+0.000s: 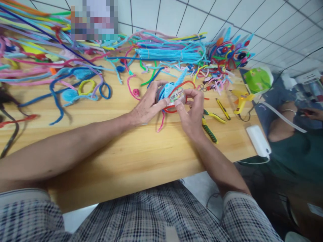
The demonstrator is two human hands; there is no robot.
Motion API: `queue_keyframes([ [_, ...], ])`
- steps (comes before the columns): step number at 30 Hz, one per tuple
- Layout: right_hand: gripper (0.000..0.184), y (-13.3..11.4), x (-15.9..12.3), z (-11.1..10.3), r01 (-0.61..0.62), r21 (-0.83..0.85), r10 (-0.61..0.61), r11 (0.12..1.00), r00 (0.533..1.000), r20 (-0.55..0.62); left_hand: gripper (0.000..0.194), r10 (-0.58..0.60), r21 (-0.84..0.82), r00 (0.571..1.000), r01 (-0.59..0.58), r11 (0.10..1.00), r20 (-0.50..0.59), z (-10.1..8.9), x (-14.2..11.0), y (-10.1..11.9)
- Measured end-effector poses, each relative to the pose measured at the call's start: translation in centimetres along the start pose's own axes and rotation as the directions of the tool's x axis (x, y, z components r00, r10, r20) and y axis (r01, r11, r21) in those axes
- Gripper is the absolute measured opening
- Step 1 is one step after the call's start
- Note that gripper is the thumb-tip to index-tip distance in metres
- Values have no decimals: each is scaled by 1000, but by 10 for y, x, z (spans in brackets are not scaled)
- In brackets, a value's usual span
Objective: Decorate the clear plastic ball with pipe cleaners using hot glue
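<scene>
My left hand (147, 107) and my right hand (191, 112) meet over the middle of the wooden table (131, 158). Both are closed round a small pipe-cleaner craft piece (174, 94): a round, shiny centre wrapped in light blue, red and pink fuzzy wire, with a twisted blue horn sticking up. My left fingers press its left side. My right thumb and fingers pinch its right edge. A pink wire end (161, 122) hangs down from it onto the table.
Loose pipe cleaners of many colours (75, 64) cover the far half of the table. Pliers with green-yellow handles (209, 131), a yellow utility knife (222, 109), a yellow glue gun (241, 99) and a white power strip (258, 141) lie to the right. Another person (295, 141) sits at the right.
</scene>
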State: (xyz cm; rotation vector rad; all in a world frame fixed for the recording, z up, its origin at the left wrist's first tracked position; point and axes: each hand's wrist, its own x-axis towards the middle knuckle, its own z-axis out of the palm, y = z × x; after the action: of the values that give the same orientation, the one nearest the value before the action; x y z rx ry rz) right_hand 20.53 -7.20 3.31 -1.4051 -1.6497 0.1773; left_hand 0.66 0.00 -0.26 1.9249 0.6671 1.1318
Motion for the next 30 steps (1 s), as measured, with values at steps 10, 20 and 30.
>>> queue_keyframes([
  [10, 10, -41, -7, -50, 193, -220, -65, 956, 872, 486, 72, 10, 41, 1000, -10, 999, 0, 1, 5, 3],
  [20, 12, -47, -37, -11, 338, -431, 50, 837, 737, 674, 79, 47, 54, 998, -49, 997, 34, -1, 7, 13],
  [30, 6, -44, -7, -44, 165, -246, -75, 955, 939, 336, 73, 82, 70, 995, -86, 994, 52, 0, 5, 10],
])
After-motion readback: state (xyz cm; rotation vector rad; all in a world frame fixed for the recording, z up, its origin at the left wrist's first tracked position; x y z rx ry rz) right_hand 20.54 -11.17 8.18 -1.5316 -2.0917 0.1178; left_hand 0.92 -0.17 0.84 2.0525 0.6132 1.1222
